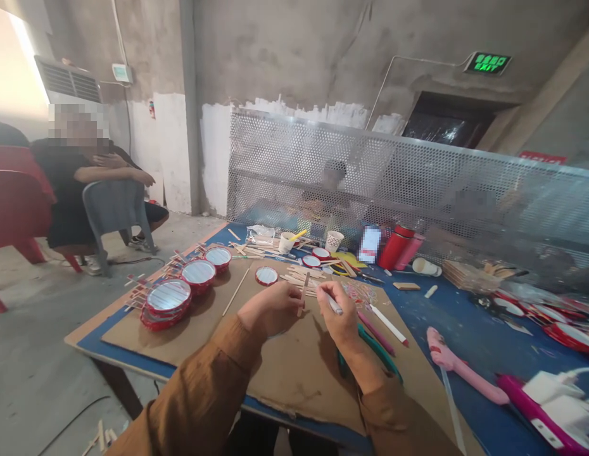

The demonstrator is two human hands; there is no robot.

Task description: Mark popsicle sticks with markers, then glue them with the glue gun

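Observation:
My left hand [274,308] pinches a thin wooden craft stick [304,291], held upright over the cardboard sheet [294,386]. Just to its right, my right hand [341,320] is closed around a white marker [333,304]. A small gap separates the marker from the stick. Loose craft sticks [299,276] lie behind both hands, near a small red-rimmed disc [266,275]. Teal-handled pliers or scissors [380,354] rest partly under my right forearm. Beside them are a white marker with a red end [388,324] and a dark pink pen [376,333].
At left stand stacked red-rimmed discs [168,296] with sticks attached. Paper cups [287,242], a red bottle [396,247] and a phone [369,244] line the back. A pink glue gun [465,370] and power strip [527,405] lie right. One person sits on a grey chair [114,206].

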